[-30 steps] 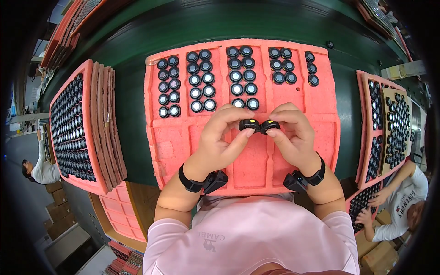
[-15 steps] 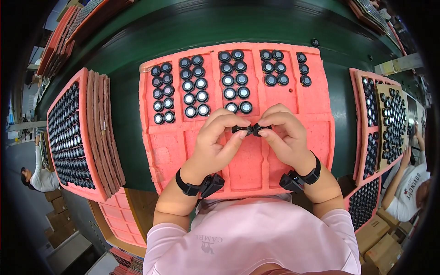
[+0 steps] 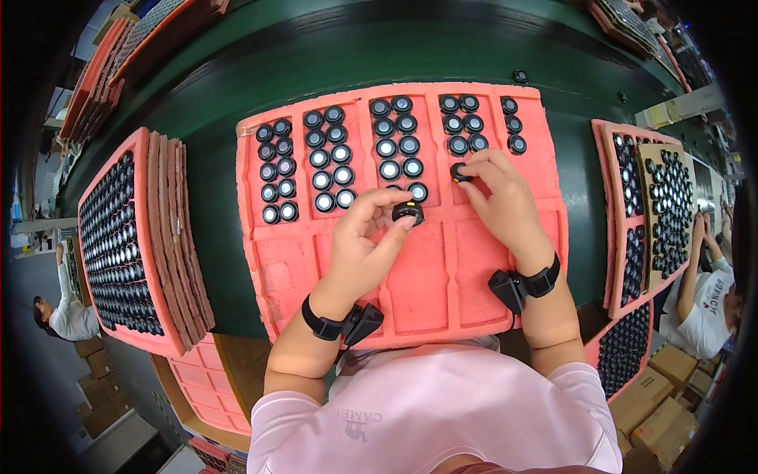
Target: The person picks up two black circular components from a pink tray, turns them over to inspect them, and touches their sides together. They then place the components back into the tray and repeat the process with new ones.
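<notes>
Over a pink foam tray (image 3: 276, 276), my left hand (image 3: 362, 246) pinches a round black part (image 3: 409, 212) with a small yellow mark on its edge. My right hand (image 3: 507, 207) grips another round black part (image 3: 459, 171) between thumb and fingertips. That one is just below the short double column of parts, over or against the tray; I cannot tell whether it touches. Rows of black parts with pale round centres (image 3: 324, 180) fill most of the tray's far compartments. My left hand partly covers the nearest part of the middle column. The near compartments show bare foam.
Stacked foam trays with parts (image 3: 180, 245) stand at the left. More loaded trays (image 3: 604, 205) are at the right. A loose black part (image 3: 519, 77) lies on the green work surface (image 3: 332, 47) beyond the tray. Other people work at both sides; cardboard boxes (image 3: 667, 426) sit lower right.
My hands, which were together with their black parts touching or nearly so, are now apart. The right has moved up toward the far compartments; the left has turned its part upward.
</notes>
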Demonstrator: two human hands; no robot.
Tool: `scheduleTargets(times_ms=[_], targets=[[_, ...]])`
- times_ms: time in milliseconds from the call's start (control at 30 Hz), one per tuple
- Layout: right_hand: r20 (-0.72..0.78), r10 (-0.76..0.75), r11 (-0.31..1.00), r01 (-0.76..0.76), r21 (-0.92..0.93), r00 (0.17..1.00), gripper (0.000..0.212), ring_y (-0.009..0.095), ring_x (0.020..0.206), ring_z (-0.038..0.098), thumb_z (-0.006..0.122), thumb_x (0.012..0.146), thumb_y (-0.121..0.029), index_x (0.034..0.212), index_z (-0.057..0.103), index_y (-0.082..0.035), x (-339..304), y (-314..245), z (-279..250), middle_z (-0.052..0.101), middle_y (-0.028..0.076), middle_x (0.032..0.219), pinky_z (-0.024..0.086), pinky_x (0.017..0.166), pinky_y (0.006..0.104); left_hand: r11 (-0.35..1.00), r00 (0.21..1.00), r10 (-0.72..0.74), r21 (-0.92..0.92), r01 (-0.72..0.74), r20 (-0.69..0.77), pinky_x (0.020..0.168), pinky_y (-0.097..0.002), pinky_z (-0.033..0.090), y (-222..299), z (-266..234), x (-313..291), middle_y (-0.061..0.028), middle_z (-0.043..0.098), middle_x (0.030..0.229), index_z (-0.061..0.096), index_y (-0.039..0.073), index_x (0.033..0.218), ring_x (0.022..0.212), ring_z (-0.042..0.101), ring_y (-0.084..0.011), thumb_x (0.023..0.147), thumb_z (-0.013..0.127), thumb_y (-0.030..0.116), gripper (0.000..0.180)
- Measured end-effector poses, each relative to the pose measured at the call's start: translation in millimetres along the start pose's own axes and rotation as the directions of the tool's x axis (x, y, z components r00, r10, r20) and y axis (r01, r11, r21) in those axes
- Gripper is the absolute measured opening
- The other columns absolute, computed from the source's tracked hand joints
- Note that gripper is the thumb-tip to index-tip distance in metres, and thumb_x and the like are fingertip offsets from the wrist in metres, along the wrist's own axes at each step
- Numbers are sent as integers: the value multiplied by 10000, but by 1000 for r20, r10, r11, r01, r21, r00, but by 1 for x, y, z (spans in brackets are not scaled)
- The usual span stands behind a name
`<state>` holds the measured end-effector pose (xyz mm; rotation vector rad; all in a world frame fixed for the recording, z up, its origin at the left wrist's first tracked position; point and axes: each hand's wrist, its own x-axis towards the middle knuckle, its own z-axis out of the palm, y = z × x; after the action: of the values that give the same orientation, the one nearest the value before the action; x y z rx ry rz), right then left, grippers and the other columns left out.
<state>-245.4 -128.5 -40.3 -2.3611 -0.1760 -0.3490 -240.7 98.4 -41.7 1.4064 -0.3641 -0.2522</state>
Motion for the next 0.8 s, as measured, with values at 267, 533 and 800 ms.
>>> scheduleTargets(times_ms=[267, 533, 800], targets=[[-20, -106, 985, 102, -142, 994, 157, 287, 948, 603, 695, 759, 32, 906, 652, -4, 3, 4, 2, 618, 96, 978, 503, 817, 358, 997, 996, 81, -16, -80, 36, 810, -257, 513, -5, -1, 2, -85, 585, 1082, 564, -27, 1154, 930, 594, -125, 888, 565, -102, 276], [101, -72, 895, 19, 446, 992, 222, 262, 924, 617, 696, 773, 17, 990, 663, -8, -5, -25, 1, 632, 108, 990, 501, 827, 349, 1000, 998, 7, -11, -7, 65, 864, -270, 512, -6, 2, 1, -95, 567, 1137, 526, -18, 1192, 1011, 598, -147, 868, 560, -130, 344], [83, -113, 959, 87, 269, 990, 236, 268, 925, 630, 697, 766, 18, 998, 665, -3, -8, -26, -10, 647, 115, 946, 510, 812, 354, 994, 1000, -3, 108, -1, 30, 809, -277, 535, -8, 5, 1, -95, 544, 1123, 566, 14, 1163, 948, 619, -155, 834, 624, -86, 348]])
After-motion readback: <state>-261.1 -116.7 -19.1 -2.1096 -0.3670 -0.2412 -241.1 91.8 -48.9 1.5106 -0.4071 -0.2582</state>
